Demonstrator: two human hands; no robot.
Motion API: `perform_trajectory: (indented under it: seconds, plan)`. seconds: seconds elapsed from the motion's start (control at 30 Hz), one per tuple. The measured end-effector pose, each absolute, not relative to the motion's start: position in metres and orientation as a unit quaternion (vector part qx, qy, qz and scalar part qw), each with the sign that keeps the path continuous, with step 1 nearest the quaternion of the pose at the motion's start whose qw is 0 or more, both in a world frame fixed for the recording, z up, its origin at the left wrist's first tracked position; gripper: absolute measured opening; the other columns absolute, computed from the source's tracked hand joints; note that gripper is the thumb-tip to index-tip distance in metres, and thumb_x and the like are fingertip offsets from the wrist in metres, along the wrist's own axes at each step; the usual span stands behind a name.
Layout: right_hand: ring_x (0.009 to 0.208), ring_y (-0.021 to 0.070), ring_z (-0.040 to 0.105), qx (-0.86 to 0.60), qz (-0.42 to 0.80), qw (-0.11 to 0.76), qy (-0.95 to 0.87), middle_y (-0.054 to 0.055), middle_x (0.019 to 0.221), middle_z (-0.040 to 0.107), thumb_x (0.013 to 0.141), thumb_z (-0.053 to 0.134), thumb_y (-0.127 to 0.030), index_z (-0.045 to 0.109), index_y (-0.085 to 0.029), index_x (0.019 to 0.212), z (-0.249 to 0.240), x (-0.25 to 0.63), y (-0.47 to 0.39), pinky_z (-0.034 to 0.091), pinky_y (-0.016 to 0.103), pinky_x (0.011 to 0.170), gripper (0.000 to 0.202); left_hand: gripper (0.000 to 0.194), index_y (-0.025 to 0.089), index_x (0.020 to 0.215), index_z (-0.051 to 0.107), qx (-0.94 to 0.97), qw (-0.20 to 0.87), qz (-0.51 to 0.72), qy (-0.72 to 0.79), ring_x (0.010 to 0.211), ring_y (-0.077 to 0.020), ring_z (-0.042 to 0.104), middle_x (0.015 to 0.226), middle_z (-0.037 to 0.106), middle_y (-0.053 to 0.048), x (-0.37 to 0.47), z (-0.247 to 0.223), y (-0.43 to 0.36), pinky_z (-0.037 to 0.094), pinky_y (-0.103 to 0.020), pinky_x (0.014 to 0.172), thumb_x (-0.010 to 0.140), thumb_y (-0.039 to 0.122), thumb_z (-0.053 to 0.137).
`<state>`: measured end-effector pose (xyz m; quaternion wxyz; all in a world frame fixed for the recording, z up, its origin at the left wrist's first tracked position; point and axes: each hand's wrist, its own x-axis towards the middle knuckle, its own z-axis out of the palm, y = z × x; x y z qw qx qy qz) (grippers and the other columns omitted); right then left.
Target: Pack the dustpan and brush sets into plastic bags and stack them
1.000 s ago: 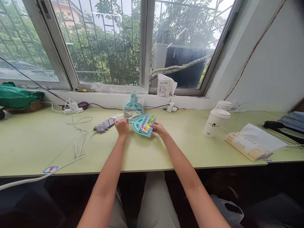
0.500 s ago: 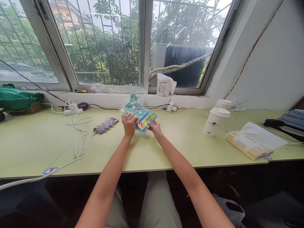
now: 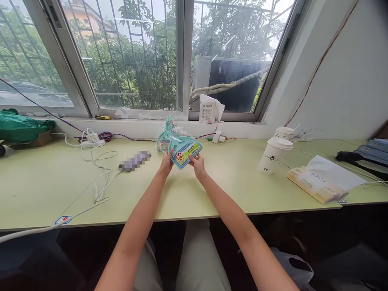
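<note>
The left hand [image 3: 166, 163] and right hand [image 3: 197, 163] pinch opposite edges of a flared, teal plastic dustpan [image 3: 178, 143] with a glossy printed label [image 3: 188, 150], holding it above the table [image 3: 230, 182]. Behind it, crinkly clear wrap surrounds stacked teal handles [image 3: 169, 123]. Compared with half a second ago, the left fingers have left the pan's face for its near-left edge.
</note>
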<state>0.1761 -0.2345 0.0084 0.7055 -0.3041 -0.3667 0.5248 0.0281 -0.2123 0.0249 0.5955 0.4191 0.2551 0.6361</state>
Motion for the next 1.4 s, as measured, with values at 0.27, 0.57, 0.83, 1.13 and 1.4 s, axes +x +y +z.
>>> perform_trajectory:
  seconds: [0.27,0.57,0.83,1.13,1.4]
  plan:
    - [0.081,0.0173,0.069,-0.299,0.514,0.715,-0.368,0.007,0.092,0.070,0.068,0.075,-0.018,0.055,-0.014,0.097,0.010,0.176,-0.235,0.060,0.032,0.076,0.035,0.051,0.017,0.108,0.059,0.440,0.603,0.616,0.251,0.103,-0.0271,0.064,0.110,0.067,-0.011,0.034,0.027,-0.222,0.054,-0.040,0.091,0.066,0.033,0.081]
    - [0.088,0.0170,0.068,-0.304,0.477,0.765,-0.307,0.008,0.100,0.068,0.070,0.071,-0.019,0.053,-0.015,0.101,0.008,0.170,-0.237,0.057,0.035,0.084,0.036,0.060,0.015,0.111,0.057,0.478,0.595,0.592,0.259,0.105,-0.0249,0.063,0.110,0.067,-0.010,0.051,0.019,-0.223,0.049,-0.039,0.097,0.057,0.023,0.083]
    - [0.089,0.0162,0.068,-0.291,0.516,0.742,-0.313,0.007,0.105,0.066,0.069,0.070,-0.015,0.051,-0.018,0.103,0.008,0.166,-0.239,0.058,0.032,0.084,0.039,0.040,0.019,0.115,0.051,0.411,0.516,0.686,0.307,0.107,-0.0214,0.062,0.113,0.064,-0.007,0.054,0.011,-0.214,0.050,-0.037,0.093,0.077,0.025,0.064]
    - [0.081,0.0148,0.069,-0.294,0.545,0.728,-0.296,0.002,0.093,0.068,0.069,0.066,-0.009,0.051,-0.018,0.097,0.010,0.175,-0.233,0.059,0.029,0.077,0.033,0.045,0.020,0.114,0.049,0.490,0.463,0.680,0.290,0.111,-0.0214,0.058,0.116,0.060,-0.008,0.055,0.009,-0.216,0.047,-0.037,0.095,0.076,0.034,0.068]
    - [0.073,0.0145,0.068,-0.314,0.563,0.710,-0.284,0.002,0.087,0.069,0.075,0.064,-0.017,0.055,-0.017,0.096,0.014,0.185,-0.227,0.059,0.031,0.074,0.023,0.047,0.020,0.114,0.046,0.516,0.447,0.666,0.301,0.105,-0.0211,0.060,0.113,0.061,-0.008,0.053,0.010,-0.219,0.048,-0.038,0.094,0.075,0.032,0.070]
